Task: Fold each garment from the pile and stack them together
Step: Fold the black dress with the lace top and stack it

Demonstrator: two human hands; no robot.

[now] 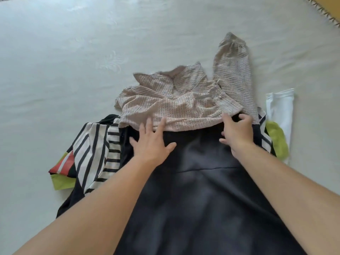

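Garments lay heaped on a pale bedsheet (55, 70). A dark dress (202, 199) was spread uppermost, running from the near edge of the frame to the middle of the pile. A beige lace top (174, 105) lay at the dress's far end, its lower hem overlapping the dark fabric, one sleeve (233, 70) extended away from the viewer. The left hand (151, 142) rested flat on the dress, fingers spread apart, fingertips touching the lace hem; it clamped nothing. The right hand (237, 133) rested at the hem's right end, fingers curled; whether they pinched fabric could not be determined. A black-and-white striped garment (93, 153) protruded from under the dress on the left, with lime-green fabric (60, 183) beneath it. A white garment (281, 107) lay to the right, beside more lime-green cloth (277, 140)
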